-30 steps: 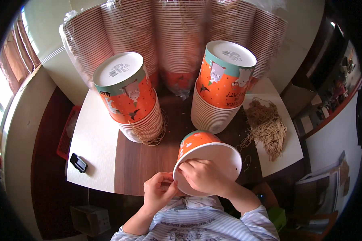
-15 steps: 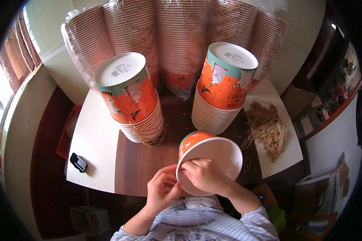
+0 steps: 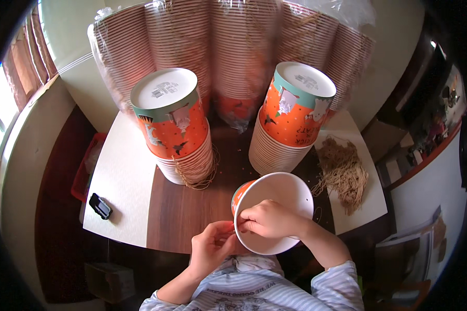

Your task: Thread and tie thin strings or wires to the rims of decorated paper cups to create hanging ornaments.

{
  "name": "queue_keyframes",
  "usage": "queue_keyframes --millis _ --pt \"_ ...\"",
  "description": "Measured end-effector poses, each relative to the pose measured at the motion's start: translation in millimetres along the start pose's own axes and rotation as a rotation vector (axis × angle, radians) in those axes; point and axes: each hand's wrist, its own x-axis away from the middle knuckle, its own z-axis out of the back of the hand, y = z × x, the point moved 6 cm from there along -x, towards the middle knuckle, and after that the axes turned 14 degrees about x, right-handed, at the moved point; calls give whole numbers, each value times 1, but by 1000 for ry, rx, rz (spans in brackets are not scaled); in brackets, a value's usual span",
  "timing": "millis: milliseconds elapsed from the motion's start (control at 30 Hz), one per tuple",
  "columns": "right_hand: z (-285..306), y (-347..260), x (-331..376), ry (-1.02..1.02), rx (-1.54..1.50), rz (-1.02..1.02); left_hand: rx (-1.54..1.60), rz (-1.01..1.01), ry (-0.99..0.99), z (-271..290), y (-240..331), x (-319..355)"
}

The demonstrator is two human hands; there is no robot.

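Note:
An orange paper bucket [image 3: 290,207] with a white inside lies tipped at the table's front edge, its mouth toward me. A small dark hole shows in its right wall near the rim. My right hand [image 3: 270,218] reaches into the mouth, fingers curled and pressed together at the left inner wall. Outside, my left hand [image 3: 211,245] pinches at that same stretch of rim with thumb and fingers. Anything thin between the fingertips is too small to make out. To the right lies a tangled heap of beige cords [image 3: 345,173].
Two upside-down stacks of printed buckets, a left stack [image 3: 174,132] with cord loops on its side and a right stack [image 3: 290,119], stand beyond my hands. Tall plastic-wrapped bucket stacks [image 3: 244,57] rise behind. A small black case [image 3: 100,206] lies on the table's left part.
The bucket has turned a little, its mouth facing me more squarely. My right hand has shifted slightly right along with it, while my left hand stays at the rim. The view has shifted slightly.

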Motion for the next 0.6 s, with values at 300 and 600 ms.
queue_keyframes --millis 300,600 --pt "-4 7 -18 -140 -47 -24 -557 -208 -62 -2 11 -7" --pt "-1 19 -29 -301 -200 -118 -793 -425 -148 -8 19 -21"
